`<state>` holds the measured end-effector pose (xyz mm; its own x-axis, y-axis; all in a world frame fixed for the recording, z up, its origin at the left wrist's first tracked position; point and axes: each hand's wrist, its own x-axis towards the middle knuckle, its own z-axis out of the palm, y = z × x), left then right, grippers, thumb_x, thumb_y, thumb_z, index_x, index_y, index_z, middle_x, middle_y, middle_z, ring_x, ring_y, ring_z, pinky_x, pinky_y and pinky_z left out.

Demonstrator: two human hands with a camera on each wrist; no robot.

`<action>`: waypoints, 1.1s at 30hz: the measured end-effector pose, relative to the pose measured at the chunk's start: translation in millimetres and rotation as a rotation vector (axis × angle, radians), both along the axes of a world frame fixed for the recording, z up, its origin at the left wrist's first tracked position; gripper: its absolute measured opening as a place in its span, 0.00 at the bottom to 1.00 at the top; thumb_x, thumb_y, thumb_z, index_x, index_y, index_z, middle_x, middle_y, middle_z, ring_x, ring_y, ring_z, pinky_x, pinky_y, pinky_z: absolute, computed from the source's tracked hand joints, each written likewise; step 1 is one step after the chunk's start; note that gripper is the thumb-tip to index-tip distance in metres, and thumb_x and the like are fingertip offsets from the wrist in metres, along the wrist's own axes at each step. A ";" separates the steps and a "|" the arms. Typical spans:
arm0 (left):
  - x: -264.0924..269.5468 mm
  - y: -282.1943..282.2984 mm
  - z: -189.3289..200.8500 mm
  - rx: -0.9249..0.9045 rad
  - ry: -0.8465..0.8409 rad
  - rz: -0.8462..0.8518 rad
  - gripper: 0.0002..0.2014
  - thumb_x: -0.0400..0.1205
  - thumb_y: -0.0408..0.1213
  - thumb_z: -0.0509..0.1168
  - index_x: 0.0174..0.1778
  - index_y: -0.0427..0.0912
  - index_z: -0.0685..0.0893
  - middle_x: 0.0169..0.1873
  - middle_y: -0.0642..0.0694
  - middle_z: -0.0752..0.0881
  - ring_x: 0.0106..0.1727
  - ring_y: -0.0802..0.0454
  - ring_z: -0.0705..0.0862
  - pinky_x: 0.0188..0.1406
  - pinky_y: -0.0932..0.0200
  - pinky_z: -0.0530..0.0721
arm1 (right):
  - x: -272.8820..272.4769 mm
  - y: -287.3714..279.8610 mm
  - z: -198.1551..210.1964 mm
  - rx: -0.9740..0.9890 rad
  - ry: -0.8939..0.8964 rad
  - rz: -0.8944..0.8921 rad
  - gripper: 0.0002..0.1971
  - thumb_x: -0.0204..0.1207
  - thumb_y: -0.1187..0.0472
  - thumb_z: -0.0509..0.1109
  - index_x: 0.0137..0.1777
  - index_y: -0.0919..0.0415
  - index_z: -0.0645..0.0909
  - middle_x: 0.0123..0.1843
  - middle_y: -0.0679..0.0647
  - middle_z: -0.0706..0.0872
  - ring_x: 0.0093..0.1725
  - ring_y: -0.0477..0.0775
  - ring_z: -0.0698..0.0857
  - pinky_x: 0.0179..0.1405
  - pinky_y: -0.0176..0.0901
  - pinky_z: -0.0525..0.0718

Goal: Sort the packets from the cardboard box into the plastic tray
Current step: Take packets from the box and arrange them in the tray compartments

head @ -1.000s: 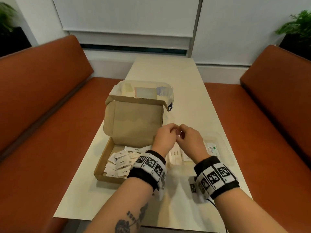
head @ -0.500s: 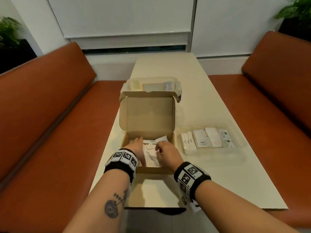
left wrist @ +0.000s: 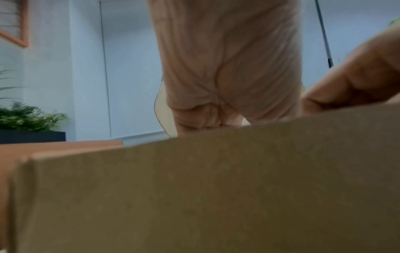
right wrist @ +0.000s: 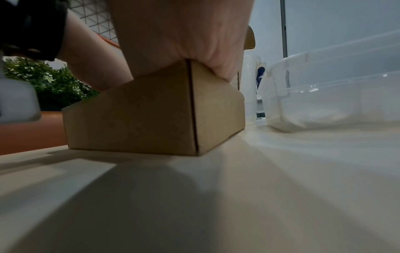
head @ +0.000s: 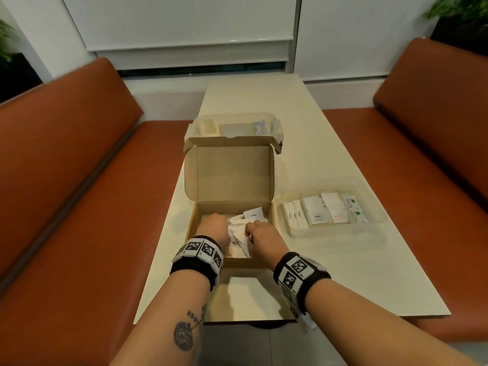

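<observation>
Both your hands are down inside the cardboard box [head: 229, 178] among the white packets [head: 239, 228]. Your left hand [head: 213, 228] and right hand [head: 261, 235] hide their fingers, so I cannot tell their grip. Sorted packets lie in the plastic tray [head: 375, 207] to the right on the table [head: 330, 273].

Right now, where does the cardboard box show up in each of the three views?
Head: the cardboard box sits centre frame on the table, lid raised, both hands inside it.
Left wrist: its brown wall fills the lower half, close and blurred.
Right wrist: a box corner stands centre-left, under the palm.
Shared landmark: the clear plastic tray, right of the box in the head view, at right in the right wrist view.
</observation>
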<state>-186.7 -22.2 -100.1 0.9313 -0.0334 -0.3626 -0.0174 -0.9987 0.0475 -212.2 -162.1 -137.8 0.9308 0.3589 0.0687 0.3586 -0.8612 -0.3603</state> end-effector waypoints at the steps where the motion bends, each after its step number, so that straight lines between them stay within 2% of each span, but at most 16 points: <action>1: -1.7 -1.4 0.7 0.009 0.012 0.003 0.13 0.75 0.33 0.70 0.55 0.37 0.84 0.54 0.40 0.86 0.55 0.44 0.85 0.52 0.55 0.85 | -0.2 0.2 -0.2 -0.001 -0.004 -0.001 0.12 0.79 0.65 0.59 0.60 0.63 0.78 0.56 0.61 0.83 0.56 0.60 0.79 0.54 0.45 0.73; 4: -3.8 -0.6 2.9 -0.049 0.088 0.071 0.15 0.77 0.35 0.69 0.59 0.36 0.81 0.55 0.39 0.85 0.56 0.43 0.85 0.55 0.53 0.85 | -0.5 0.8 0.3 -0.007 -0.003 -0.004 0.12 0.79 0.65 0.58 0.60 0.63 0.77 0.56 0.60 0.83 0.56 0.59 0.79 0.55 0.46 0.73; 7: -1.7 6.1 5.2 -0.170 0.129 0.104 0.18 0.77 0.32 0.68 0.64 0.36 0.81 0.59 0.38 0.85 0.59 0.43 0.84 0.61 0.50 0.84 | -0.9 0.6 1.0 -0.006 0.002 -0.001 0.12 0.79 0.65 0.58 0.60 0.64 0.77 0.56 0.61 0.83 0.56 0.60 0.79 0.55 0.46 0.73; 10: -1.2 16.0 10.8 -0.215 0.074 0.115 0.22 0.79 0.33 0.68 0.70 0.39 0.77 0.66 0.40 0.81 0.65 0.44 0.80 0.63 0.55 0.80 | -1.4 0.2 1.8 0.007 0.018 -0.007 0.12 0.79 0.65 0.58 0.60 0.64 0.77 0.55 0.61 0.83 0.56 0.60 0.79 0.55 0.46 0.73; 13: 2.3 23.0 21.9 -0.265 -0.009 0.146 0.22 0.81 0.34 0.66 0.72 0.35 0.75 0.70 0.37 0.78 0.70 0.42 0.76 0.66 0.54 0.74 | -1.3 -0.4 2.0 0.029 0.037 -0.015 0.12 0.79 0.65 0.58 0.60 0.63 0.77 0.56 0.60 0.83 0.57 0.59 0.79 0.56 0.45 0.74; 15: 7.4 27.0 32.4 -0.338 -0.075 0.198 0.21 0.82 0.34 0.66 0.71 0.32 0.75 0.69 0.35 0.79 0.68 0.40 0.78 0.64 0.53 0.75 | -1.8 0.3 2.6 0.064 0.054 -0.027 0.12 0.79 0.65 0.59 0.60 0.62 0.77 0.56 0.59 0.83 0.56 0.58 0.79 0.55 0.44 0.74; 17: 13.8 29.5 41.6 -0.464 -0.137 0.246 0.24 0.82 0.36 0.66 0.73 0.31 0.73 0.69 0.35 0.78 0.68 0.40 0.77 0.63 0.53 0.75 | -1.4 1.0 6.5 0.182 0.089 -0.081 0.10 0.80 0.64 0.61 0.58 0.61 0.78 0.55 0.57 0.83 0.53 0.54 0.79 0.52 0.41 0.75; 19: 19.2 27.2 48.9 -0.661 -0.179 0.273 0.22 0.81 0.35 0.67 0.71 0.31 0.75 0.62 0.38 0.82 0.64 0.41 0.80 0.58 0.53 0.77 | 1.6 1.3 17.1 0.358 0.112 -0.177 0.08 0.81 0.61 0.63 0.55 0.62 0.79 0.53 0.57 0.83 0.50 0.53 0.80 0.51 0.42 0.79; 21: 22.1 18.5 52.9 -0.873 -0.208 0.293 0.15 0.81 0.33 0.68 0.62 0.32 0.80 0.51 0.40 0.85 0.53 0.43 0.84 0.46 0.56 0.80 | 8.0 0.4 30.4 0.534 0.128 -0.277 0.10 0.82 0.58 0.63 0.54 0.64 0.80 0.50 0.58 0.85 0.48 0.55 0.83 0.52 0.48 0.83; 22: 22.6 12.6 53.6 -0.976 -0.216 0.317 0.13 0.81 0.32 0.68 0.60 0.33 0.81 0.49 0.39 0.86 0.50 0.44 0.84 0.42 0.57 0.81 | 10.5 -0.2 37.6 0.640 0.151 -0.311 0.11 0.82 0.58 0.63 0.55 0.65 0.81 0.49 0.59 0.86 0.47 0.55 0.84 0.51 0.49 0.85; 25: 23.7 -9.3 48.8 -1.209 -0.214 0.410 0.12 0.82 0.32 0.67 0.60 0.35 0.81 0.49 0.40 0.87 0.41 0.52 0.85 0.30 0.66 0.80 | 13.8 -2.5 55.7 0.933 0.266 -0.328 0.09 0.81 0.57 0.65 0.52 0.62 0.80 0.44 0.58 0.86 0.36 0.50 0.85 0.38 0.41 0.88; 29: 23.7 -43.6 41.9 -1.397 -0.211 0.480 0.09 0.82 0.33 0.66 0.57 0.37 0.82 0.39 0.46 0.86 0.34 0.55 0.84 0.20 0.68 0.79 | 13.7 -16.7 62.1 1.080 0.275 -0.354 0.04 0.78 0.64 0.69 0.50 0.62 0.78 0.38 0.54 0.87 0.30 0.50 0.86 0.33 0.40 0.88; 33: 22.9 -82.0 39.7 -1.478 -0.173 0.456 0.07 0.82 0.31 0.65 0.55 0.37 0.82 0.40 0.45 0.85 0.35 0.54 0.83 0.23 0.69 0.82 | 17.6 -52.9 62.2 1.146 0.232 -0.423 0.02 0.78 0.68 0.68 0.48 0.64 0.80 0.35 0.55 0.87 0.29 0.51 0.86 0.39 0.46 0.89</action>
<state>-163.7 -104.2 -60.3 0.9873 0.0361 -0.1549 0.1546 0.0105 0.9879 -194.5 -215.0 -75.6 0.9908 -0.1300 -0.0370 -0.0426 -0.0406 -0.9983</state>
